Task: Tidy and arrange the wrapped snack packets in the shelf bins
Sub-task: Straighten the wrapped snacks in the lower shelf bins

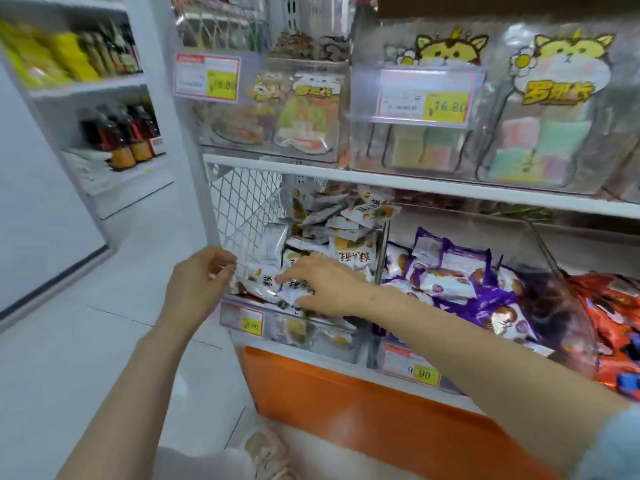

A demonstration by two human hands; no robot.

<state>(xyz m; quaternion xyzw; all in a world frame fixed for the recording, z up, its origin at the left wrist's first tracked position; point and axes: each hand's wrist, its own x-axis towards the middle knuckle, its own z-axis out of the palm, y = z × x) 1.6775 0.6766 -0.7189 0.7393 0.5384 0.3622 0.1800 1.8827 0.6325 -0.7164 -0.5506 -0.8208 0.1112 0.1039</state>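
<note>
shop shelving over a pale tiled floor, bottom row: a person's right hand (325, 287) is lying spread across the white snack packets (349, 252) at the front of the leftmost bin (294, 332), fingers mostly straight, pressing down rather than gripping. the left hand (199, 284) is hovering at that bin's left corner, just beside the wire mesh side (242, 209), fingers loosely curled; whether they are pinching a packet edge cannot be told. behind the hands the white packets are lying heaped at all angles toward the back, so this bin is looking barely sorted. in the next bin the purple packets (485, 299) are lying jumbled, and the red packets (609, 323) beyond them likewise, with neither hand on them. judging by this, most of the tidying is waiting to be done.
</note>
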